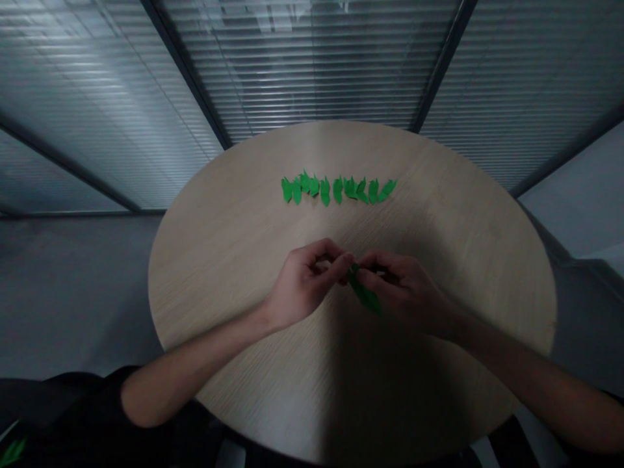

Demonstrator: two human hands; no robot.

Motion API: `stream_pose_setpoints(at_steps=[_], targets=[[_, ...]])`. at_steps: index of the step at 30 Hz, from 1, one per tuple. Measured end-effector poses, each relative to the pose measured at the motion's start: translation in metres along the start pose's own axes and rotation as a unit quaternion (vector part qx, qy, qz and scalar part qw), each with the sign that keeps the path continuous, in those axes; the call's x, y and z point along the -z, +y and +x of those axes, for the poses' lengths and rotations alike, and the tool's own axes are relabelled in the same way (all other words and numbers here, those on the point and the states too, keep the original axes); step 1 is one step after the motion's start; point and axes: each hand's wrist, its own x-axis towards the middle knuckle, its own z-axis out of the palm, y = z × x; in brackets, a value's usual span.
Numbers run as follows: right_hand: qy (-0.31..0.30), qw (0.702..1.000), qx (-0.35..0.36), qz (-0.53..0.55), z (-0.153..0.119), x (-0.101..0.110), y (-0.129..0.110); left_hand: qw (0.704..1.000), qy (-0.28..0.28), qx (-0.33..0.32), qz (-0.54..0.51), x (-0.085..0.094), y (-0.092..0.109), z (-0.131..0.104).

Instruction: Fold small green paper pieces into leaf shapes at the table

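Over the middle of the round table point(219, 260), my two hands meet at a small, leaf-shaped green piece point(366, 296) that looks like folded paper. My left hand point(312, 279) pinches the piece's upper end between thumb and forefinger. From the other side, my right hand point(404, 286) grips the same end, its fingertips close to the left ones. The piece's pointed body hangs down toward me below the fingers. Farther back on the table lies a row of several similar green pieces point(338, 190), side by side, some overlapping. The fingers hide the held end.
Window blinds point(312, 71) in dark frames stand right behind the table's far edge. At the bottom left, a bit of green material point(13, 450) shows near my dark clothing. A grey floor point(73, 279) surrounds the table, and a shadow falls across its near right part.
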Motion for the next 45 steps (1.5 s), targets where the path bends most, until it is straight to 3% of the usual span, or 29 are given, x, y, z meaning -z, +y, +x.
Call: stream_pose_setpoints(at_steps=[9,15,23,31,38,45], targets=[[0.022,1.000,-0.010,0.006,0.001,-0.002,0.004,0.996,-0.060,0.001,-0.068,0.004,0.003,0.006],[0.020,1.000,-0.006,0.009,0.001,-0.002,0.003,0.998,-0.048,0.024,-0.028,0.002,0.003,0.003],[0.011,1.000,0.009,0.002,0.001,-0.002,0.002,0.995,-0.054,0.031,-0.082,0.005,0.002,0.005],[0.032,0.999,-0.008,0.019,0.004,0.000,0.002,0.995,-0.078,0.031,-0.062,0.005,0.001,0.008],[0.106,0.992,-0.014,0.065,0.010,0.003,0.007,0.991,-0.121,0.045,0.033,0.002,-0.007,0.002],[0.097,0.988,-0.037,0.114,0.012,0.004,0.009,0.987,-0.156,0.049,-0.010,0.002,-0.010,0.003]])
